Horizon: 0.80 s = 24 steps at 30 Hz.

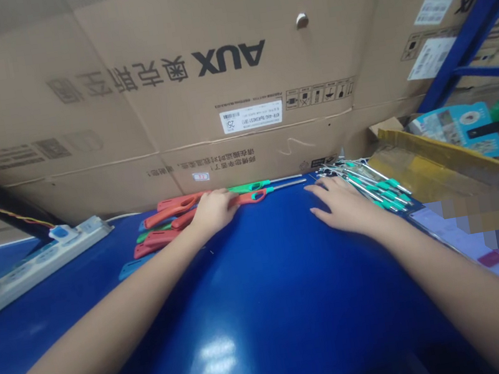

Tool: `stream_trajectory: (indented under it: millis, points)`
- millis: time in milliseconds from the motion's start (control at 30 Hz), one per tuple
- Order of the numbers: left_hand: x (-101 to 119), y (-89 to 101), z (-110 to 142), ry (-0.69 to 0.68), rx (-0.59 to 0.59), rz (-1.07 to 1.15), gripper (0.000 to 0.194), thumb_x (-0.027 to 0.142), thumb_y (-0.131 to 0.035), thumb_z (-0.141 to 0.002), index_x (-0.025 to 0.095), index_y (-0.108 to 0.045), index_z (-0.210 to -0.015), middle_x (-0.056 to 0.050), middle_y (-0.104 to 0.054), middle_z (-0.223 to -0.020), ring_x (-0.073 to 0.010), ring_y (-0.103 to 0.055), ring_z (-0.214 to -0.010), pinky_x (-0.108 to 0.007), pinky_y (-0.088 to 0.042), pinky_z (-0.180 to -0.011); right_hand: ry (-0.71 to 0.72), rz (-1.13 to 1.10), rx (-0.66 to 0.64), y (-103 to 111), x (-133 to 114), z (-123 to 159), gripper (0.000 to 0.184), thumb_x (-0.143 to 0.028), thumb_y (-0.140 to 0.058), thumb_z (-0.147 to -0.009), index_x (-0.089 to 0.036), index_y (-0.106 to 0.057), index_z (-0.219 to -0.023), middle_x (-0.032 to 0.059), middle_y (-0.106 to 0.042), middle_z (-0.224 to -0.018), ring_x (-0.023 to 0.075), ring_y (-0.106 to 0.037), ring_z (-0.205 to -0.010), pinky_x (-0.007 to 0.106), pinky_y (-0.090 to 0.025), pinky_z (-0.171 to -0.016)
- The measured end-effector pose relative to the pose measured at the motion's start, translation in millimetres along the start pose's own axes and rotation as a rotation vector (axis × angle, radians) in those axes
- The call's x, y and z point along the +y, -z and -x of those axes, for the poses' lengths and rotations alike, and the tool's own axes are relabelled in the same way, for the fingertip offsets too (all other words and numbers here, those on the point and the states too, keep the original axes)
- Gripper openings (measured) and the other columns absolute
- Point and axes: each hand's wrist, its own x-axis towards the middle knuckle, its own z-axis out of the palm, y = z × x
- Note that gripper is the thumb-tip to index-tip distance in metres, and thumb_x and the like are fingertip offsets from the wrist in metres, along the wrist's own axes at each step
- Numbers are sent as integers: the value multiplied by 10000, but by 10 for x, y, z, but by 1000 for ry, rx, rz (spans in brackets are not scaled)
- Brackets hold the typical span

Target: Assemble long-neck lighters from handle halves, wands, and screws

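Note:
Several stick lighters with red, green and blue handles lie at the back left of the blue table. My left hand is closed over a red stick lighter, whose metal tube points right. Behind that one lies a green stick lighter. My right hand has thumb and forefinger spread, with no object visible between them. Its other fingertips reach to the edge of a pile of thin metal tubes with green ends, and the hand hides part of that pile.
A large cardboard box stands upright along the back. A white power strip with a plug lies at the left. On the right are a taped open carton and a blue metal post. Blue tabletop spreads between my arms.

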Motion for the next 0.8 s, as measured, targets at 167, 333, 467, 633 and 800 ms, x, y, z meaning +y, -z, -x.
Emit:
stream_trajectory:
  millis: [167, 333, 467, 633, 800]
  points:
    - [-3, 117, 61, 49, 44, -3, 364, 362, -639, -996, 166, -608, -1300, -112, -631, -1304, -249, -657, -1109, -465, -584, -932, 187, -73, -19, -18, -136, 35, 503, -358, -521, -1001, -184, -517, -1473, 157, -601, -1352, 324, -564, -1260, 474, -493, -1054]
    - [-264, 391, 194, 176, 93, -15, 270, 349, -561, -979, 185, -705, -1138, -116, -699, -1207, -303, -647, -1162, -435, -529, -983, 241, -106, -64, -47, -160, 42, 384, -332, -528, -998, -176, -623, -1337, 157, -623, -1265, 314, -643, -1131, 452, -557, -926]
    - [-622, 559, 331, 267, 9, -12, 361, 436, -607, -877, 180, -727, -1102, -139, -734, -1090, -366, -681, -1060, -413, -539, -845, 246, -129, -83, -52, -137, 44, 406, -332, -532, -997, -165, -606, -1359, 167, -620, -1261, 319, -656, -1111, 464, -554, -933]
    - [-957, 639, 496, 301, -135, 43, 374, 441, -663, -885, 190, -694, -1159, -91, -734, -1045, -297, -692, -952, -364, -537, -771, 238, -163, -103, -68, -155, 48, 439, -333, -523, -999, -152, -581, -1395, 181, -624, -1277, 339, -638, -1157, 486, -539, -965]
    - [-1145, 612, 562, 386, -222, 90, 349, 377, -634, -998, 162, -621, -1272, -104, -652, -1254, -237, -668, -1067, -445, -589, -904, 229, -188, -117, -66, -181, 48, 455, -338, -505, -1008, -176, -557, -1429, 170, -643, -1268, 321, -646, -1150, 458, -537, -969]
